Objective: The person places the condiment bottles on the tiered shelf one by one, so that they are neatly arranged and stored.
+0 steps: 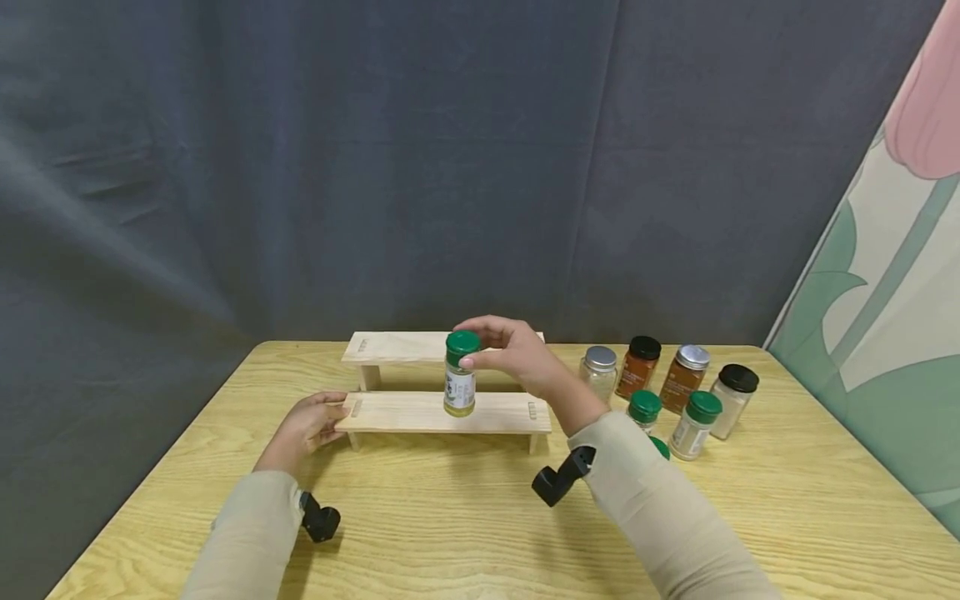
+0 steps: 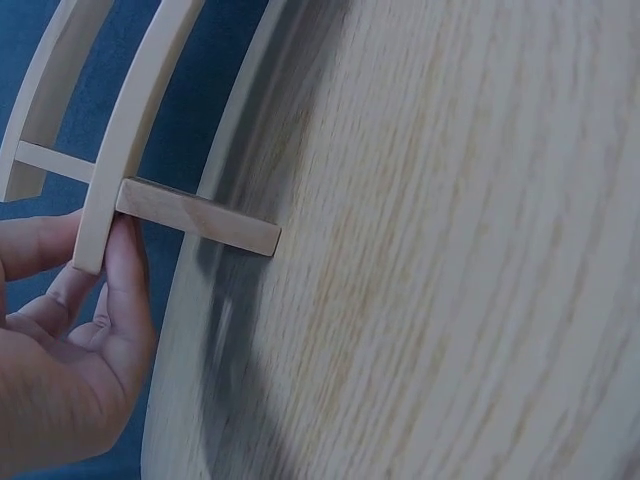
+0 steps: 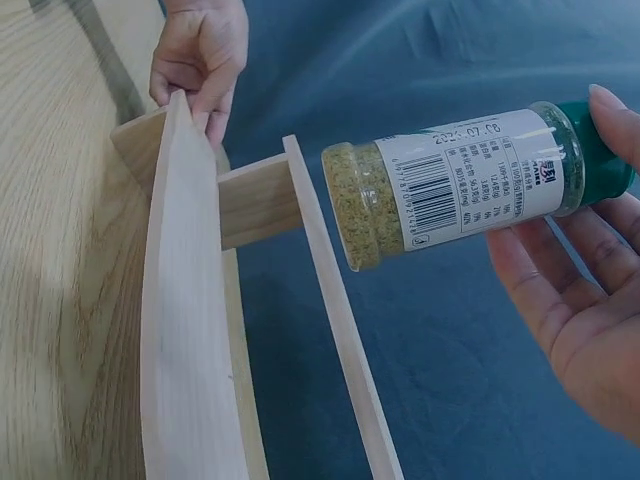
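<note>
In the head view a two-tier wooden rack point(image 1: 405, 412) stands on the table. My left hand point(image 1: 303, 425) pinches the left end of its lower board, thumb and fingers on either face in the left wrist view point(image 2: 70, 340). My right hand point(image 1: 517, 354) holds a spice jar point(image 1: 460, 387) by its green lid, upright over the middle of the lower board. Yellowish-green flakes show through the clear jar point(image 3: 365, 205) in the right wrist view, beside a white label with a barcode. There, the jar's bottom is apart from the boards.
Right of the rack stand several jars: a silver-lidded clear one point(image 1: 598, 375), an orange-red one with black lid point(image 1: 637, 375), a brown one with silver lid point(image 1: 684, 379), a black-lidded one with pale contents point(image 1: 733, 400), and green-lidded ones point(image 1: 690, 429). A dark curtain point(image 1: 420, 167) hangs behind.
</note>
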The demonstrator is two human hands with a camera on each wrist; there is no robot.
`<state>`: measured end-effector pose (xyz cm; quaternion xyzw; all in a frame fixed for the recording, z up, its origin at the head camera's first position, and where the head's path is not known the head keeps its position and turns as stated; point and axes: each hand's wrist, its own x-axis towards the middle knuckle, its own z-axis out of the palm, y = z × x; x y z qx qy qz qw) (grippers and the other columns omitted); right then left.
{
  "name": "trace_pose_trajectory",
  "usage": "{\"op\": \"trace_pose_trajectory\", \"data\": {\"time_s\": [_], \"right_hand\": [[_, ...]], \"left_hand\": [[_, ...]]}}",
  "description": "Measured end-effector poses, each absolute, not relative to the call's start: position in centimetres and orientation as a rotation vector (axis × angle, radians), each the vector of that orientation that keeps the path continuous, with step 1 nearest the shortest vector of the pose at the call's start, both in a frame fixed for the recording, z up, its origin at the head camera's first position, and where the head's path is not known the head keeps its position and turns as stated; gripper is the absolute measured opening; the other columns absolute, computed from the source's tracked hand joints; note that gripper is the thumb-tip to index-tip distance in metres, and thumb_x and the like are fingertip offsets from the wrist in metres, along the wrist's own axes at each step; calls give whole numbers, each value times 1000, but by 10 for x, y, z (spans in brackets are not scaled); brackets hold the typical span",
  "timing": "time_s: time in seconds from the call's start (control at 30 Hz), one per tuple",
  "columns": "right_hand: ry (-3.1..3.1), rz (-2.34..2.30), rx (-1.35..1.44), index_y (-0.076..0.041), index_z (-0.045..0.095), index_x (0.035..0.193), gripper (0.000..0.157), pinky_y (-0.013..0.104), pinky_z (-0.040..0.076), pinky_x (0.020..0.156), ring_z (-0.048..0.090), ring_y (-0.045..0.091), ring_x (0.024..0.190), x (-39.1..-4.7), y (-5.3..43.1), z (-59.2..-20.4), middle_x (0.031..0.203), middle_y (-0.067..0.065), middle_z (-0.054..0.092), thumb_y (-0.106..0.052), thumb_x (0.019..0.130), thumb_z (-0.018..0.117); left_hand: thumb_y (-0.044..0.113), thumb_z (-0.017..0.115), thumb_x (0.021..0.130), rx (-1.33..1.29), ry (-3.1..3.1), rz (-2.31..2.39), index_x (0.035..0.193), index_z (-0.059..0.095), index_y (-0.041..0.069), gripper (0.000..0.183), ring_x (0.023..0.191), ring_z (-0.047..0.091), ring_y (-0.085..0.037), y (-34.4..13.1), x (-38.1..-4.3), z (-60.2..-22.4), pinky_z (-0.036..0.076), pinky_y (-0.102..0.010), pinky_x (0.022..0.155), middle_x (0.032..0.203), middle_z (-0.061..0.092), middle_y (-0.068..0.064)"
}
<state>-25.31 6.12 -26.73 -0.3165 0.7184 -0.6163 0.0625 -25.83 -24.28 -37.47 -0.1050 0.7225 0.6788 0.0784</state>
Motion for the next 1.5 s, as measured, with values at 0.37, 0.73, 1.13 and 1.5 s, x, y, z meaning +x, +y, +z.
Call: {"op": "trace_pose_trajectory", "data": {"time_s": [0.37, 0.73, 1.13, 1.5], "right_hand": [[2175, -1835, -938, -5, 55, 111, 38, 35, 43, 79, 54, 22, 87, -270, 31, -270, 95, 9, 58, -9, 75, 66], [2190, -1867, -778, -8, 55, 111, 37, 33, 43, 78, 53, 20, 90, -286, 8, -269, 99, 8, 57, -13, 76, 67], [2206, -1983, -722, -6, 54, 110, 35, 35, 43, 78, 52, 19, 89, -306, -14, -275, 97, 7, 56, -11, 77, 65], [2292, -2014, -666, -7, 52, 114, 42, 33, 44, 76, 53, 18, 89, -315, -29, -276, 97, 7, 56, -12, 75, 67]], "left_hand": [[0, 46, 85, -304, 2172, 1998, 127, 28, -10, 46, 64, 55, -10, -245, -257, -378, 44, -24, 60, 83, 51, -6], [0, 47, 84, -298, 2183, 2014, 127, 28, -10, 48, 69, 55, -10, -245, -257, -380, 45, -25, 63, 91, 50, -10], [-2, 45, 85, -310, 2163, 2029, 127, 27, -10, 47, 65, 56, -9, -242, -260, -377, 45, -24, 60, 85, 52, -7], [-2, 46, 85, -332, 2172, 2028, 126, 30, -9, 45, 65, 55, -9, -240, -257, -375, 45, -24, 59, 87, 51, -7]]}}
